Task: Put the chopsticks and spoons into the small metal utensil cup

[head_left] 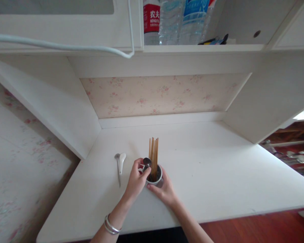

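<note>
A white cup (154,183) stands on the white desk, with several wooden chopsticks (154,155) upright inside it. My right hand (164,190) is wrapped round the cup's right and front side. At the cup's left rim, my left hand (139,175) pinches a dark metal spoon (147,162), its bowl up and its lower part down in the cup. Part of the cup's handle shows behind my left fingers. To the left lie a white ceramic spoon (122,162) and a long thin metal spoon (118,170), side by side on the desk.
The white desk (212,168) stretches to both sides, with panels at left and right. Above it, a shelf (205,49) holds several plastic bottles (171,22). A white cable (86,47) hangs across the upper left. Cluttered shelves (291,148) stand at the far right.
</note>
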The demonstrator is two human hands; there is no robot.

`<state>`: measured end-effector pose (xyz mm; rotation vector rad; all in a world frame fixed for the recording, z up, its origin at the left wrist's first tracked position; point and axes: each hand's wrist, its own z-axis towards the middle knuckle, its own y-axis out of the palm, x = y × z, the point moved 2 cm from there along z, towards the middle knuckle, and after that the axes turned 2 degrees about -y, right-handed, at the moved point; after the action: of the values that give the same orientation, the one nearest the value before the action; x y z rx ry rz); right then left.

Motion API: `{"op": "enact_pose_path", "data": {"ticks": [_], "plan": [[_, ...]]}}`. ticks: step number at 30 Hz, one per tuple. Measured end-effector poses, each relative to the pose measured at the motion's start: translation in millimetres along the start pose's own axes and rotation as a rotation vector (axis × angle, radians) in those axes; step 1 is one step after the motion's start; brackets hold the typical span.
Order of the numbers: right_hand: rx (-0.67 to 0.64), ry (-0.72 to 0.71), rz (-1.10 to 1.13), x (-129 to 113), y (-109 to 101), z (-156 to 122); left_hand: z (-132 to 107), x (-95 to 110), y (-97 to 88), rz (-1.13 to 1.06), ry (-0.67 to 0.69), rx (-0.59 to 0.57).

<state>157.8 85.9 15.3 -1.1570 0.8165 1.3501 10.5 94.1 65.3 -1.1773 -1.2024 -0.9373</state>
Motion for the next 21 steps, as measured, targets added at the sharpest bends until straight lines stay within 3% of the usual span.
{"op": "enact_pose_path", "data": {"ticks": [8, 15, 18, 21], "plan": [[-0.012, -0.109, -0.057, -9.8, -0.2, 2.3, -20.8, -11.5, 3.2, -0.322, -0.012, -0.319], [-0.112, -0.064, -0.178, -11.7, -8.3, -6.4, -22.1, -21.7, 9.7, -0.435, 0.018, -0.281], [-0.010, -0.079, -0.316, -31.1, -17.0, -17.1, -21.7, -27.5, 12.7, -0.473, 0.012, -0.261], [0.200, -0.267, -0.420, -72.9, -15.0, -25.4, -21.3, -29.8, 13.4, -0.485, 0.008, -0.280]]}}
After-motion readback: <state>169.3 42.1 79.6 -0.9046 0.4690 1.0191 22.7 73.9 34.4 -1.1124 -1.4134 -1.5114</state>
